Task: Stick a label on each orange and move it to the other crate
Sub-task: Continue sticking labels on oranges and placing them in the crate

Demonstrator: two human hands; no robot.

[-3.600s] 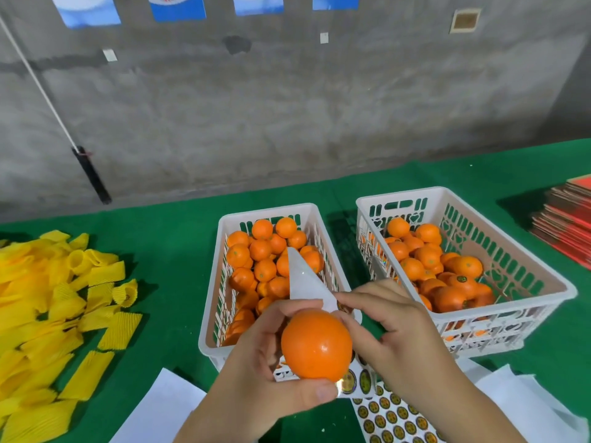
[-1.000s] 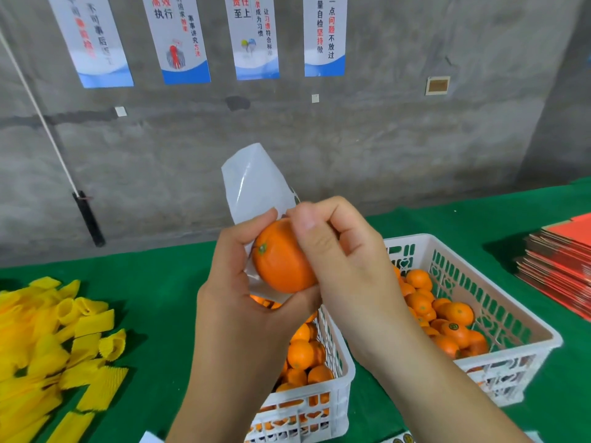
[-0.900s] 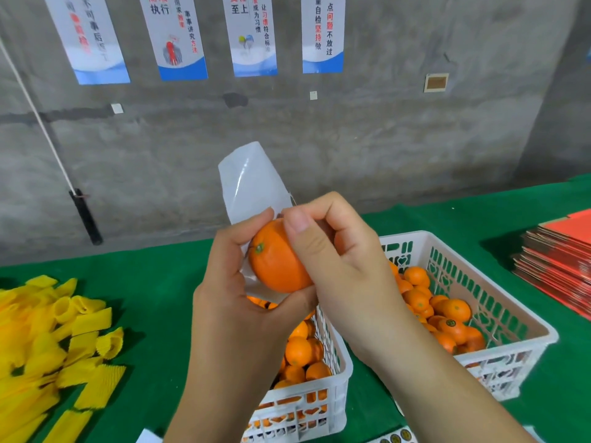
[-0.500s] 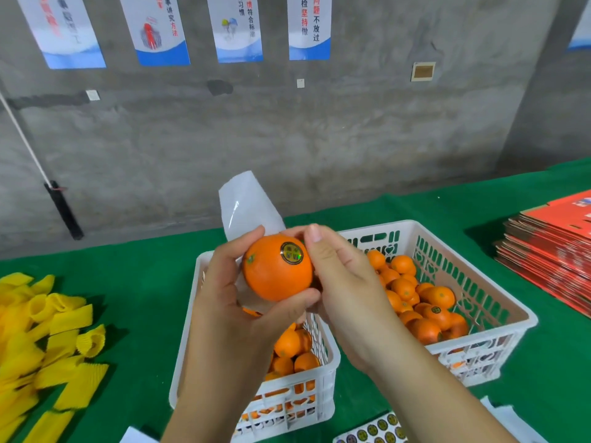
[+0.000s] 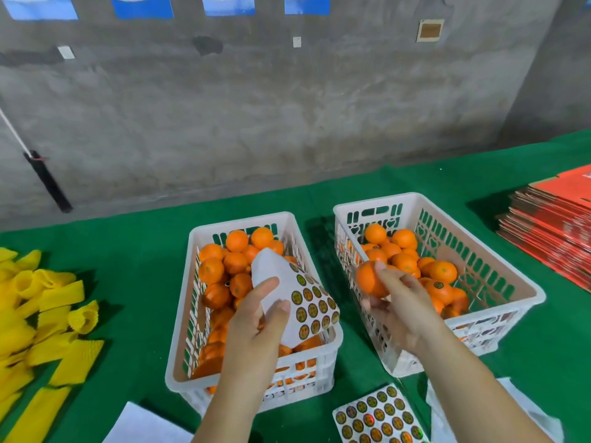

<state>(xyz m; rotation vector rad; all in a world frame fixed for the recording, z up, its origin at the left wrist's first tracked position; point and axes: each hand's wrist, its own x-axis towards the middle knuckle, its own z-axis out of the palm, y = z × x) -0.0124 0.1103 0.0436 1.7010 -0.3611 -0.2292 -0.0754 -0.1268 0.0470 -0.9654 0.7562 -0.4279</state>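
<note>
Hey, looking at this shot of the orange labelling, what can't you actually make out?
- Held orange, head view: label hidden, right hand covers its near side.
- Wall posters: text cut off by the top edge.
- Label sheet in left hand: print too small.
- Left crate: lower oranges buried, count unknowable.

I see a table (image 5: pixel 134 270) covered in green cloth carrying two white crates of oranges side by side at its middle, the left crate (image 5: pixel 243 383) and right crate (image 5: pixel 499 279), yellow foam sleeves (image 5: pixel 41 318) along its left edge, red cartons (image 5: pixel 556 215) stacked at its right edge, and a label sheet (image 5: pixel 380 417) with white papers (image 5: pixel 144 426) along its near edge.
</note>
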